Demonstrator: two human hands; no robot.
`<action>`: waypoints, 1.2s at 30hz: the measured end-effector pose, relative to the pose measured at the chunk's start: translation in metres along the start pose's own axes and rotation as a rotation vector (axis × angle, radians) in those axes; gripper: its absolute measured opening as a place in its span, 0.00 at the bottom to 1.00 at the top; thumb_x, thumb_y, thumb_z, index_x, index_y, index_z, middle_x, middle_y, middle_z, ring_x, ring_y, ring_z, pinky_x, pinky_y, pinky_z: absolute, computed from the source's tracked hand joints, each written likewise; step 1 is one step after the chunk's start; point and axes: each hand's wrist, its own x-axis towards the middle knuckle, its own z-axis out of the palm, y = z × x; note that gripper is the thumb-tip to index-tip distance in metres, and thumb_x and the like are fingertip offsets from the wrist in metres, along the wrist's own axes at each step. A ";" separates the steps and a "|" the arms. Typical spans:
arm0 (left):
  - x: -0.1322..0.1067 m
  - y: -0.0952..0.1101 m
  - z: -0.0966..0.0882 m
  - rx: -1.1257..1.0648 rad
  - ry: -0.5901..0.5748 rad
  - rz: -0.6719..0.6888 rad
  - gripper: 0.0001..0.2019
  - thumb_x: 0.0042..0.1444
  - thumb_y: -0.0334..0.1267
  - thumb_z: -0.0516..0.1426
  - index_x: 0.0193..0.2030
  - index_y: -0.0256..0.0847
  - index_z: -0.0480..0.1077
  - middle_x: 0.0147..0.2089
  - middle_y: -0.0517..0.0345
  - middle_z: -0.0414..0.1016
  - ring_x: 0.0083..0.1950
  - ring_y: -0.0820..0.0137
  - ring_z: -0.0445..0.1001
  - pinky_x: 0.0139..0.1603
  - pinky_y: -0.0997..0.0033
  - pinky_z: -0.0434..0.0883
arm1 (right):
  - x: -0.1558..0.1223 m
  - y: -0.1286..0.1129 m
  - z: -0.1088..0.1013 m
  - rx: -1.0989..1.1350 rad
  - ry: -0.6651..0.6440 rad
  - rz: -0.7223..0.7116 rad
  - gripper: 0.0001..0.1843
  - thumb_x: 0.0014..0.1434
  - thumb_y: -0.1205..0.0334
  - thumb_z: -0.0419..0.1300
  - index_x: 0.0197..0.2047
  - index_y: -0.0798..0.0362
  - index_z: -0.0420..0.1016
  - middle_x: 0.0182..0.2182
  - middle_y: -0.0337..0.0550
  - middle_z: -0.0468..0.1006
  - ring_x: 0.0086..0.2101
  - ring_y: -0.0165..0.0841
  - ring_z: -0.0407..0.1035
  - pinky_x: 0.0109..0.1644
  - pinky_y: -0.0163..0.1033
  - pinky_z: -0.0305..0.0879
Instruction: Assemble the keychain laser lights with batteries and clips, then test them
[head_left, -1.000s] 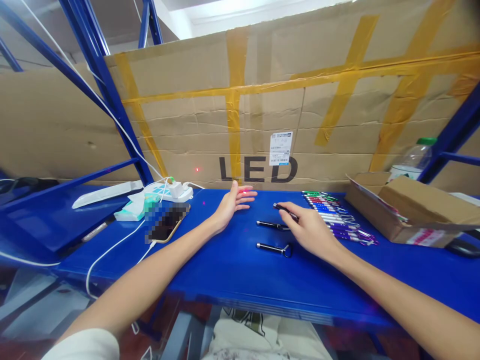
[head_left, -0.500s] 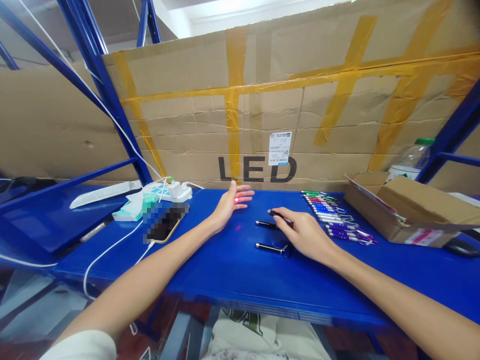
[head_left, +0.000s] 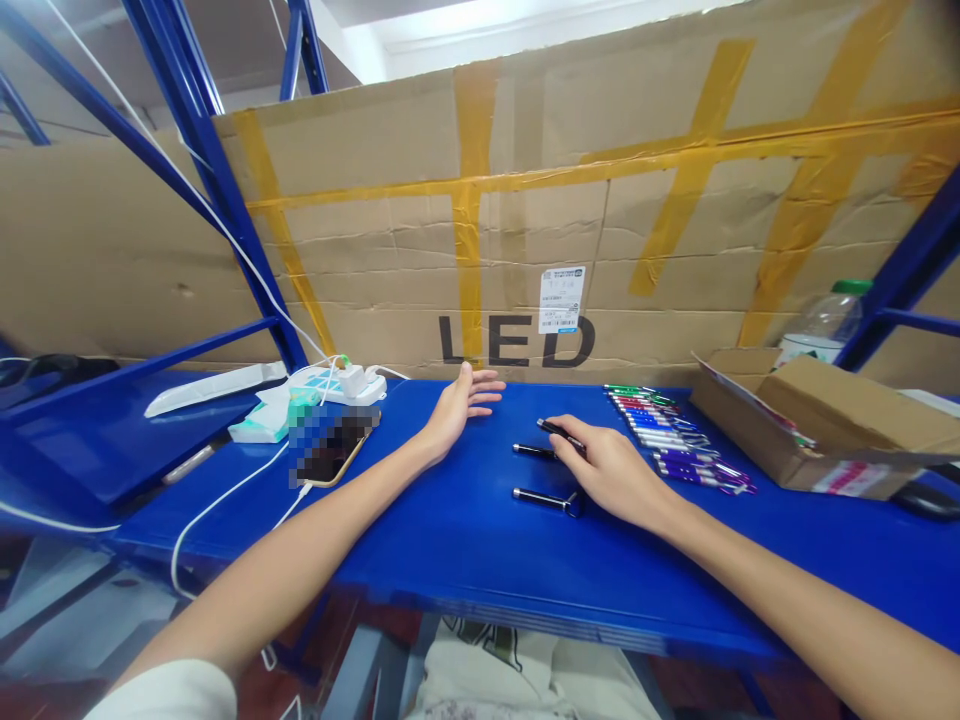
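Note:
My right hand (head_left: 613, 468) grips a slim black laser pointer (head_left: 553, 431) with a silver tip, held low over the blue table and aimed left. A second black pointer (head_left: 532, 451) lies just below it, its rear end hidden by my fingers. Nearer to me rests a third one (head_left: 541, 498), with a clip or ring at its right end. Across from these, my left hand (head_left: 455, 412) stands on edge, palm facing right, its fingers stretched out and holding nothing. No red light shows on the palm.
Right of my right hand lies a row of colourful metal pointers (head_left: 646, 420) with clips, beside an open cardboard box (head_left: 810, 440). On the left are a phone (head_left: 341, 450) on a cable, a tissue pack (head_left: 259, 420) and a power strip (head_left: 367, 390). A big cardboard sheet (head_left: 390, 260) stands behind.
The red light spot on my left hand and the faint one on the table have gone out. Both hands stay almost where they were; the view has shifted slightly.

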 end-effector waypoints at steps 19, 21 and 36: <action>-0.002 0.002 0.001 -0.048 0.015 -0.003 0.35 0.76 0.62 0.39 0.62 0.37 0.74 0.62 0.38 0.81 0.61 0.53 0.81 0.58 0.56 0.77 | -0.001 0.001 0.001 0.061 0.100 -0.109 0.22 0.76 0.54 0.50 0.64 0.50 0.77 0.52 0.49 0.87 0.48 0.45 0.83 0.53 0.47 0.76; -0.002 0.002 0.001 -0.064 0.005 -0.005 0.35 0.76 0.63 0.39 0.62 0.37 0.74 0.62 0.38 0.81 0.61 0.53 0.81 0.57 0.57 0.77 | -0.001 0.002 0.001 0.066 0.104 -0.122 0.23 0.76 0.54 0.51 0.64 0.51 0.77 0.57 0.50 0.85 0.53 0.46 0.82 0.57 0.48 0.75; 0.000 -0.002 -0.002 -0.127 -0.033 0.016 0.39 0.73 0.68 0.40 0.64 0.37 0.73 0.63 0.36 0.80 0.61 0.51 0.81 0.55 0.58 0.77 | -0.002 -0.001 0.001 -0.048 -0.050 -0.083 0.22 0.74 0.56 0.50 0.62 0.48 0.80 0.40 0.43 0.90 0.36 0.44 0.84 0.39 0.43 0.73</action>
